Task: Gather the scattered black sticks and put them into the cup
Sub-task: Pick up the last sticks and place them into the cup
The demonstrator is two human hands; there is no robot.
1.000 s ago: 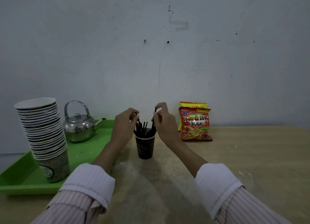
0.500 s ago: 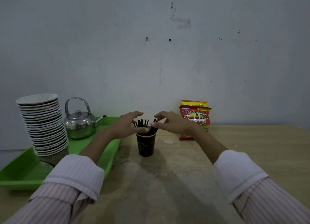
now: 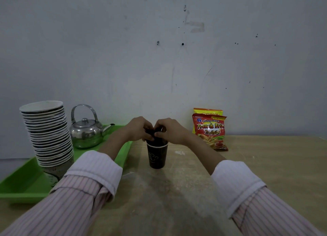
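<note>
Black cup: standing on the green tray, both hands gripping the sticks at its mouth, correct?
No. The head view shows the black cup on the wooden table beside the green tray, not on it. Both the left hand and right hand grip the black sticks at its mouth.

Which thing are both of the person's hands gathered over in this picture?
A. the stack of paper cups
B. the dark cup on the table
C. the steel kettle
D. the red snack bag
B: the left hand and the right hand meet right above the rim of the dark cup, fingers curled on the black sticks in it.
</note>
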